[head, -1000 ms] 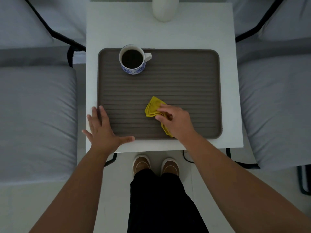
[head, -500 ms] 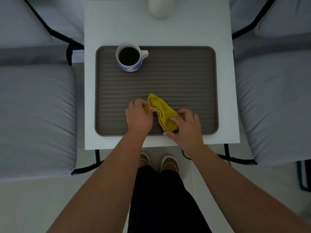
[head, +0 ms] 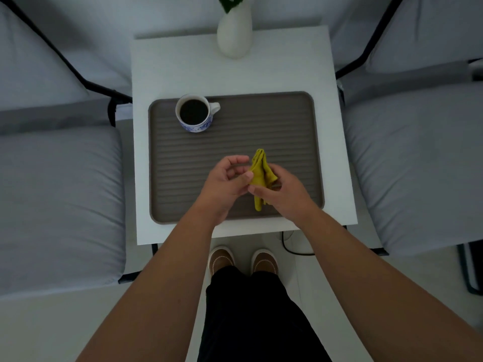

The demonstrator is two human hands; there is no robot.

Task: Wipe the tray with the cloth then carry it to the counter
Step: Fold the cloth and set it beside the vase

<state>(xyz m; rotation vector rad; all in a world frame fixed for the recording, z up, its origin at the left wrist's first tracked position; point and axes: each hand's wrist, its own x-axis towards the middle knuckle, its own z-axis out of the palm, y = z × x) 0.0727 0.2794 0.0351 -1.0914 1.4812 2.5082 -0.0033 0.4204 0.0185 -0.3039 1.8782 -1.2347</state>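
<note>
A brown ribbed tray (head: 287, 126) lies on a small white table (head: 261, 71). On the tray's far left corner stands a blue-and-white cup (head: 195, 114) full of dark coffee. Both hands hover above the tray's near middle with a bunched yellow cloth (head: 260, 173) between them, lifted off the tray. My right hand (head: 285, 194) grips the cloth from the right and below. My left hand (head: 227, 181) pinches its left edge with the thumb, the other fingers curled loosely.
A white vase (head: 234, 35) with green leaves stands at the table's far edge. Grey cushioned chairs (head: 57, 199) with black frames flank the table left and right (head: 418, 165). My shoes (head: 243, 259) and a black cable (head: 290, 246) are on the floor below the table's near edge.
My left hand left the tray's near-left corner and joined the right hand on the cloth. The cloth, pressed flat on the tray before, is now lifted and bunched upright between both hands.
</note>
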